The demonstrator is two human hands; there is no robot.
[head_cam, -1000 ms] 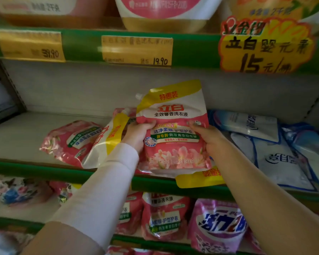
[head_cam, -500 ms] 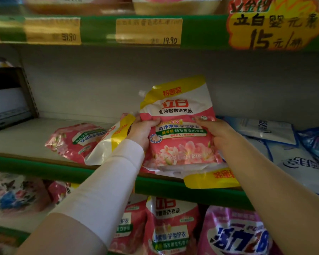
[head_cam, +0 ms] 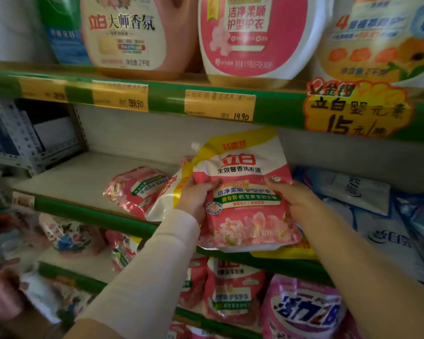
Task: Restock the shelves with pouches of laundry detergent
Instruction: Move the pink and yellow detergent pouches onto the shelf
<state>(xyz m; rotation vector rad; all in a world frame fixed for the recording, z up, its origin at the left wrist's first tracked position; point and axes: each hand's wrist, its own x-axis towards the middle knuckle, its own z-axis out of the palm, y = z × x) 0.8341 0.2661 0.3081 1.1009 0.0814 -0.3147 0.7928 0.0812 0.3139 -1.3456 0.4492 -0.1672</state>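
A pink, white and yellow detergent pouch stands upright at the front of the middle shelf, its spout at the top left. My left hand grips its left edge and my right hand grips its right edge. It rests on another pouch lying flat, whose yellow top sticks out over the shelf lip. To the left, a second pink pouch lies flat and a white-and-yellow pouch leans behind my left hand.
Blue and white pouches fill the shelf's right side. Large detergent bottles stand on the shelf above, over yellow price tags and a sale sign. The lower shelf holds pink pouches and a purple bag. The middle shelf's left part is bare.
The view has tilted up, revealing the bottles on the top shelf. Both hands keep hold of the upright pouch in about the same spot on the shelf.
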